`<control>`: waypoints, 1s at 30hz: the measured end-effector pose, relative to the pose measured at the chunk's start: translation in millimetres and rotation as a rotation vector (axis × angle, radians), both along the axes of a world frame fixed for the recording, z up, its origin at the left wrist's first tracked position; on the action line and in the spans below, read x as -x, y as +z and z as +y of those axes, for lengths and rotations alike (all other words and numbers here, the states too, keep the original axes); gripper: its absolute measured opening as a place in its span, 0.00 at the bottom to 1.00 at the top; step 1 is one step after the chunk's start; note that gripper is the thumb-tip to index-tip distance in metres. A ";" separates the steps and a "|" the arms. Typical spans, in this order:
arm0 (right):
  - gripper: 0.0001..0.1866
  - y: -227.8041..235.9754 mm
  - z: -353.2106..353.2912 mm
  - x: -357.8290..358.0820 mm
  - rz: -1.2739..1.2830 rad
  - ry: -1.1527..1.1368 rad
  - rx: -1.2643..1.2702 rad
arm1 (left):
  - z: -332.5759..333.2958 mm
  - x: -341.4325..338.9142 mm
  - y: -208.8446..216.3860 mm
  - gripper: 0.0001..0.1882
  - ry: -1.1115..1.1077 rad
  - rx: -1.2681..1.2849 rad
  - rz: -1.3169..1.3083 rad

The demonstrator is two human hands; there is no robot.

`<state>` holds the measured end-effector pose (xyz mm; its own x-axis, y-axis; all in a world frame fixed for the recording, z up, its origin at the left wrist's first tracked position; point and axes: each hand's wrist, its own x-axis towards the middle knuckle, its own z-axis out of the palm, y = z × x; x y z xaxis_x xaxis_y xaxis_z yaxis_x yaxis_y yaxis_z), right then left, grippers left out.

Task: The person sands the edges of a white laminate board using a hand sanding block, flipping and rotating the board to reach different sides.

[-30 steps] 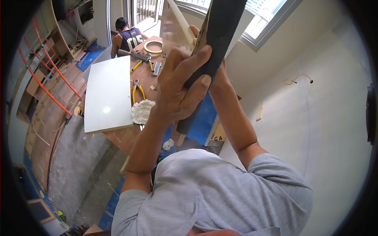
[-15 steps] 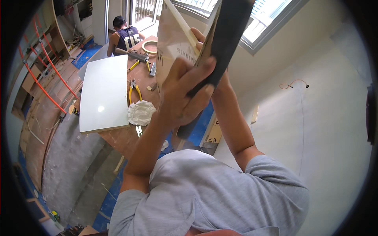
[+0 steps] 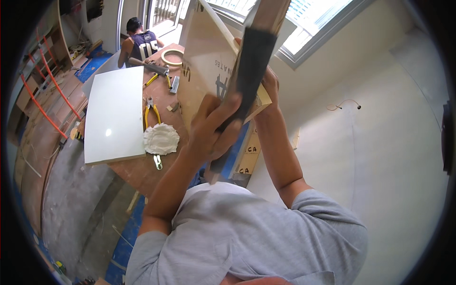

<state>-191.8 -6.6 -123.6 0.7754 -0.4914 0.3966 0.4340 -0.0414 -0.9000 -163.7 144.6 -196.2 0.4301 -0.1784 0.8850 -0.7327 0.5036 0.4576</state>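
Observation:
My left hand (image 3: 209,126) is closed around a long wooden batten wrapped in a black sheet that looks like sandpaper (image 3: 256,57). Bare wood shows at both ends of this batten. It lies slanted along the near edge of a pale plywood panel (image 3: 204,61) with printed marks on its face. Behind the batten, my right hand (image 3: 271,88) grips the panel and holds it raised and tilted; most of those fingers are hidden.
On the brown worktable (image 3: 135,173) lie a glossy white panel (image 3: 114,114), yellow-handled pliers (image 3: 152,113), a crumpled white cloth (image 3: 161,139) and a tape roll (image 3: 172,58). Another person (image 3: 140,42) sits beyond it. A white wall (image 3: 327,152) rises at my right.
The wrapped batten has slid down along the panel edge toward me, with my left hand on it. More of the panel's face and its near corner now show. The view has shifted slightly.

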 end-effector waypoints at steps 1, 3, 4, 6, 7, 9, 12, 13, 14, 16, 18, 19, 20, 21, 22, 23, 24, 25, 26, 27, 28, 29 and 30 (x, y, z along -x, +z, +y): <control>0.13 7.6 -2.5 3.5 0.058 0.005 -0.019 | 2.5 -5.2 -4.5 0.26 0.008 -0.005 -0.010; 0.13 13.2 1.0 6.8 0.021 0.101 -0.189 | 4.7 -9.5 -10.4 0.26 0.029 -0.018 -0.017; 0.14 12.8 4.1 4.7 0.001 0.149 -0.203 | 3.1 -12.0 2.1 0.27 0.028 -0.001 -0.010; 0.15 9.0 5.1 -0.2 -0.028 0.185 -0.278 | -5.9 -17.0 40.6 0.27 0.013 0.035 -0.001; 0.17 2.3 -0.9 -4.7 -0.034 0.173 -0.337 | -7.1 -13.0 49.1 0.27 0.022 0.006 -0.017; 0.20 -5.6 -12.0 -7.0 -0.041 0.081 -0.135 | -10.0 -8.6 60.2 0.28 0.041 -0.052 -0.055; 0.28 0.1 -21.9 -5.3 0.026 0.015 0.182 | -0.7 1.7 -3.8 0.27 0.015 -0.081 0.013; 0.32 3.1 -24.8 0.1 0.069 0.005 0.216 | 2.9 -6.0 -12.7 0.26 0.001 -0.081 0.013; 0.31 7.1 -28.6 -0.9 0.072 0.072 0.015 | 3.7 -17.4 -16.6 0.26 0.011 -0.069 0.016; 0.34 14.0 -16.2 3.0 0.030 0.297 -0.292 | 10.8 -27.4 -12.6 0.26 0.020 -0.073 0.064; 0.34 16.8 -10.3 5.5 0.048 0.181 -0.242 | 14.5 -42.8 6.2 0.25 0.086 0.022 0.064; 0.34 15.9 -9.1 8.9 0.063 0.123 -0.219 | 14.7 -47.3 12.8 0.25 0.121 0.068 0.070; 0.35 14.2 -15.0 7.7 0.040 0.151 -0.221 | 12.5 -50.3 15.9 0.25 0.120 0.080 0.091; 0.35 13.9 -14.0 8.2 0.045 0.139 -0.200 | 10.1 -54.5 17.3 0.24 0.124 0.095 0.112; 0.35 14.8 -12.0 8.5 0.051 0.127 -0.180 | 7.2 -57.2 16.8 0.24 0.127 0.109 0.134; 0.35 15.6 -10.5 8.8 0.056 0.115 -0.160 | 3.2 -58.2 14.7 0.24 0.109 0.125 0.148; 0.35 15.9 -9.4 9.1 0.052 0.111 -0.155 | -0.7 -57.9 11.6 0.23 0.092 0.140 0.162; 0.34 16.6 -9.2 9.3 0.048 0.108 -0.150 | -3.4 -57.0 8.3 0.23 0.074 0.155 0.177; 0.34 16.8 -9.9 9.5 0.044 0.105 -0.146 | -4.6 -55.7 5.1 0.24 0.061 0.135 0.176; 0.34 17.1 -12.8 10.3 0.034 0.142 -0.154 | -5.9 -54.8 3.2 0.25 0.044 0.116 0.172; 0.34 17.0 -17.0 11.3 0.024 0.180 -0.162 | -7.3 -53.8 1.2 0.25 0.027 0.097 0.168; 0.34 16.4 -20.6 12.6 0.015 0.219 -0.171 | -9.6 -52.9 -1.6 0.25 0.019 0.102 0.173; 0.34 16.5 -23.1 13.3 -0.002 0.255 -0.204 | -12.6 -53.2 -3.6 0.25 0.012 0.108 0.172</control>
